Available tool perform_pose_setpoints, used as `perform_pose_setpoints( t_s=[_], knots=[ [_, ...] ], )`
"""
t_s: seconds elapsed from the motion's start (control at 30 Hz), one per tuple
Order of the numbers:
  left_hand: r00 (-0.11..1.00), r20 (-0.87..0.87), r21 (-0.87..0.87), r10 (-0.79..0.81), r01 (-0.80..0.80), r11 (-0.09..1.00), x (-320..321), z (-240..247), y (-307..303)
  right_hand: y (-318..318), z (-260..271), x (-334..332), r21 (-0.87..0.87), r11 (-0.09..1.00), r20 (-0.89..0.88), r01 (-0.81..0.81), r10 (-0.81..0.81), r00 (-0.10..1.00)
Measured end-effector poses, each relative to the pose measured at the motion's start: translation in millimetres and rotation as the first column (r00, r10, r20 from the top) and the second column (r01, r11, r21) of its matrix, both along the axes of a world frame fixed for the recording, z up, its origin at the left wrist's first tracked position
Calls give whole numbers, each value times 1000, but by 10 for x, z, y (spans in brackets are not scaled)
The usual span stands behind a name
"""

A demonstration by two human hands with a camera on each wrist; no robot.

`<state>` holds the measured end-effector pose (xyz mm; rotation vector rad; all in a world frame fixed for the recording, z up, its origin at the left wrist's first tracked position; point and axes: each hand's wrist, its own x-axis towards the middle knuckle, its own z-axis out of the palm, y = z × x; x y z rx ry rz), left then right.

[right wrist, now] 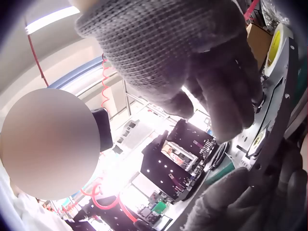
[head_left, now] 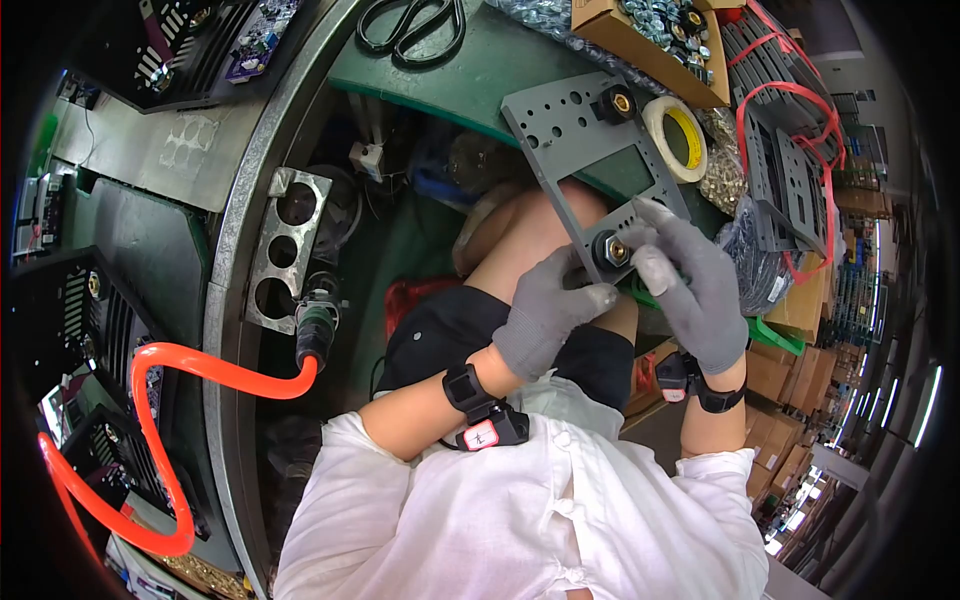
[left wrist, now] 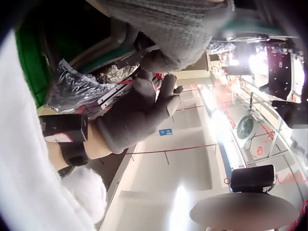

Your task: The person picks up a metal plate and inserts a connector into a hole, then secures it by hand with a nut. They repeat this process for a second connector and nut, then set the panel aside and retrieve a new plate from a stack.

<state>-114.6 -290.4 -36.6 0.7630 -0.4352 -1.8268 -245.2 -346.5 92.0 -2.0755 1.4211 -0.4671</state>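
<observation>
A grey metal panel [head_left: 548,130] with round holes and a rectangular cutout stands tilted over the person's lap. Its far end overlaps the green bench. My gloved left hand [head_left: 548,312] grips the near corner, thumb close under a black round fitting [head_left: 612,250] with a hex nut and brass centre. A similar fitting [head_left: 615,103] sits at the panel's far end. My gloved right hand [head_left: 700,290] is beside the near fitting, fingers loosely bent and fingertips close to the panel edge. In the right wrist view, those fingers [right wrist: 224,113] reach over the panel's face.
A tape roll [head_left: 675,138] lies beside the panel, with an open carton of metal parts [head_left: 660,40] behind it. Stacked grey panels tied with red strap [head_left: 785,180] stand right. Left are a perforated metal bracket [head_left: 285,250], an orange air hose [head_left: 220,368] and black housings [head_left: 85,300].
</observation>
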Motion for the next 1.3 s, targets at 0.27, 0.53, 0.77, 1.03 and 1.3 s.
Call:
perform_pose_setpoints(
  t_s=[0.27, 0.53, 0.77, 1.03, 1.3],
  knots=[
    [999, -29, 11, -18, 18, 1000, 42, 12, -18, 15, -19, -4, 42, 996, 83, 82, -86, 993],
    [997, -59, -51, 44, -47, 998, 156, 129, -93, -82, -93, 45, -128, 988, 57, -82, 90, 994],
    [1000, -26, -79, 8, -10, 997, 428, 52, -211, -364, 12, 108, 17, 987, 242, 163, -162, 957],
    [998, -55, -61, 35, -39, 997, 746, -89, -293, -1294, -642, 280, -480, 871, -346, -107, -76, 935],
    [74, 672, -740, 737, 72, 668, 822, 535, -276, -712, -213, 398, -430, 870, 20, -242, 277, 961]
  ],
)
